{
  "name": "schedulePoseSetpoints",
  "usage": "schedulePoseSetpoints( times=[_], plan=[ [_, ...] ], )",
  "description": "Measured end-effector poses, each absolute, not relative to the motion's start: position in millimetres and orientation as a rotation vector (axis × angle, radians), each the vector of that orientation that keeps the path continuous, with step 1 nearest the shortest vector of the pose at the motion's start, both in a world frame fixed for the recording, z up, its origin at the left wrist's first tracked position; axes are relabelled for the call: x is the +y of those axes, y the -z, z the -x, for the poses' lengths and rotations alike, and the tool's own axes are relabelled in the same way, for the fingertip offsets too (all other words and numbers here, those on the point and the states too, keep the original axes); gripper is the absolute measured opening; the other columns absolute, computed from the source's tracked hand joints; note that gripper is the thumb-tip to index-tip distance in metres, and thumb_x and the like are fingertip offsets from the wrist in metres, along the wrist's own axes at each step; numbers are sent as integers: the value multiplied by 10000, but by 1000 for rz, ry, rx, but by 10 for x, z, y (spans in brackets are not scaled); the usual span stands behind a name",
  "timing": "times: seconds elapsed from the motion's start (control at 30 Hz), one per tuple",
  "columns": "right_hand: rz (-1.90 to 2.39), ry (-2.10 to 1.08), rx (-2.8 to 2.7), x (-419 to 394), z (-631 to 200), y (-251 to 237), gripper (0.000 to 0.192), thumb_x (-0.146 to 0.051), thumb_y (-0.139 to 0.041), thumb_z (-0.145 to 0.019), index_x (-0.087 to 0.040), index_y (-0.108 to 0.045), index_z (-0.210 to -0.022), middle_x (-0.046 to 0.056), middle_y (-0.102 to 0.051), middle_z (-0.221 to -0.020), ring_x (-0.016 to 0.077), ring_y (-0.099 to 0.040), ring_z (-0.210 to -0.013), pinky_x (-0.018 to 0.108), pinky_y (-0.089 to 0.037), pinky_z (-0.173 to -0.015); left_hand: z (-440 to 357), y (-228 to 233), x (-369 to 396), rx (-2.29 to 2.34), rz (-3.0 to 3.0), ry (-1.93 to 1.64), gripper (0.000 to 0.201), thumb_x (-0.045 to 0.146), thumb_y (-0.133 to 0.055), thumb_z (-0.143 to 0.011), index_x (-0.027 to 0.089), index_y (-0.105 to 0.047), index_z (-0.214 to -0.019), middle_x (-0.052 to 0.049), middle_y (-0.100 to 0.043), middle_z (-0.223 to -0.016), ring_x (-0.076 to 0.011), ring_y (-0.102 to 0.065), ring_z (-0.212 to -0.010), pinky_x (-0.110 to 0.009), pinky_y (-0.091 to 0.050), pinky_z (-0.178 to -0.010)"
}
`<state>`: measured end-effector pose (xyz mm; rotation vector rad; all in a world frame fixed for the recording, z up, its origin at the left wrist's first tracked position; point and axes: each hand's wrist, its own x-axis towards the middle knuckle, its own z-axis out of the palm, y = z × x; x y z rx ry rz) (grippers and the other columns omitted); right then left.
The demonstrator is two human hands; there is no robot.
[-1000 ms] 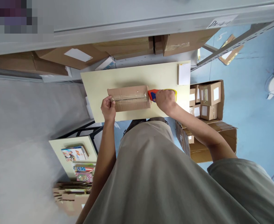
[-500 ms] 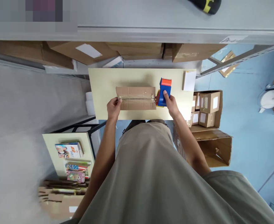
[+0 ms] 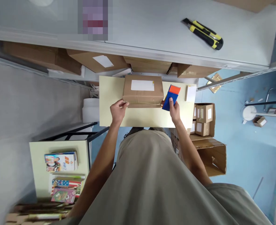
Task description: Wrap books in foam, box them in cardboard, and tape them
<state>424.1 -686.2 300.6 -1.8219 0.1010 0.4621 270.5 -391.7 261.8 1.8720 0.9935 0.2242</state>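
Cardboard box (image 3: pixel 143 90) sits at the counter's (image 3: pixel 109 109) far edge, label up. I read the step as taping its near seam: my left hand (image 3: pixel 117 111) pinches the left corner, my right hand (image 3: pixel 175 110) clamps the tape dispenser (image 3: pixel 171 97) at the right corner. The next pull needs steady hold-down; near counter offers room.

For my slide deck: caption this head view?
Left hand grips labelled cardboard box; right hand holds tape dispenser.

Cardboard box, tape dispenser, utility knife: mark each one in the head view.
cardboard box (image 3: pixel 142 93): head view, brown top face below its white label.
tape dispenser (image 3: pixel 171 97): head view, blue body.
utility knife (image 3: pixel 202 32): head view, yellow-black handle.
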Motion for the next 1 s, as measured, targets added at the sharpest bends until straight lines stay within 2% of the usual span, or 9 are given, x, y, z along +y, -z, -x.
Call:
schedulePoseSetpoints(
  times=[0.1, 0.23, 0.3, 0.47, 0.53, 0.6, 0.73, 0.87, 1.0],
  plan=[
    [1826, -507, 118, -6723, -4052, -2816, 731, -999, -597, -911, -269, -561, -908, 27, -712, -823, 209, -711, -845, 328, -631, -752, -2618, -2458, -3948, 1098, -1845, -161, 82, 239, -793, -830, 225, -730, -779, -29, -826, -818, -238, -807, -854, -322, -631, -866],
    [1689, -603, 177, -6535, -3821, -2567, 776, -1018, -644, -855, -256, -601, -995, 59, -780, -867, 237, -783, -834, 376, -678, -775, -2510, -2208, -3901, 1155, -1816, -133, 60, 195, -770, -837, 213, -755, -892, -46, -839, -888, -255, -825, -932, -367, -652, -947],
    [1664, -589, 223, -6522, -3720, -2507, 794, -1020, -666, -833, -248, -608, -1013, 77, -797, -879, 246, -802, -822, 391, -683, -783, -2433, -2107, -3841, 1113, -1837, -124, 160, 189, -769, -848, 207, -768, -1007, -61, -839, -954, -260, -821, -967, -386, -663, -959],
    [1714, -546, 337, -6828, -3375, -2574, 740, -970, -696, -853, -244, -614, -965, 67, -781, -804, 241, -773, -762, 377, -654, -737, -2084, -2046, -3823, 1001, -1972, -358, 579, 86, -710, -841, 207, -689, -1406, -175, -734, -1388, -283, -766, -1130, -422, -669, -929],
    [1722, -603, 371, -7001, -3207, -2636, 720, -955, -713, -845, -246, -613, -927, 51, -759, -769, 235, -747, -725, 368, -633, -698, -1949, -2115, -3912, 924, -2014, -436, 551, 90, -664, -888, 210, -674, -1426, -176, -716, -1383, -280, -749, -1121, -434, -655, -939],
    [1742, -678, 353, -7160, -3064, -2675, 704, -927, -752, -833, -243, -622, -935, 43, -754, -772, 230, -733, -716, 368, -625, -699, -1877, -2218, -4056, 799, -2025, -413, 426, 132, -622, -955, 216, -696, -1366, -150, -743, -1301, -259, -749, -1048, -422, -650, -916],
    [1984, -811, 114, -7453, -2974, -2643, 722, -926, -703, -883, -239, -640, -1095, 75, -795, -892, 272, -754, -820, 412, -639, -797, -1941, -2439, -4450, 503, -2039, -223, 265, 245, -595, -1047, 244, -736, -1271, -101, -800, -1220, -238, -765, -1043, -395, -658, -930],
    [2464, -903, -389, -7774, -3174, -2538, 809, -908, -581, -978, -195, -626, -1356, 185, -810, -1051, 386, -771, -938, 502, -625, -864, -2134, -2594, -4884, 312, -2061, -130, 300, 347, -651, -1067, 252, -747, -1335, -107, -811, -1308, -285, -746, -1209, -457, -650, -1063],
    [2546, -822, -897, -8108, -3469, -2485, 753, -824, -418, -1104, -160, -575, -1423, 249, -800, -1157, 413, -776, -1029, 542, -632, -924, -2298, -2659, -5313, 287, -2019, -77, 387, 360, -699, -1035, 250, -734, -1404, -122, -787, -1381, -305, -726, -1282, -469, -650, -1090]
  ],
)
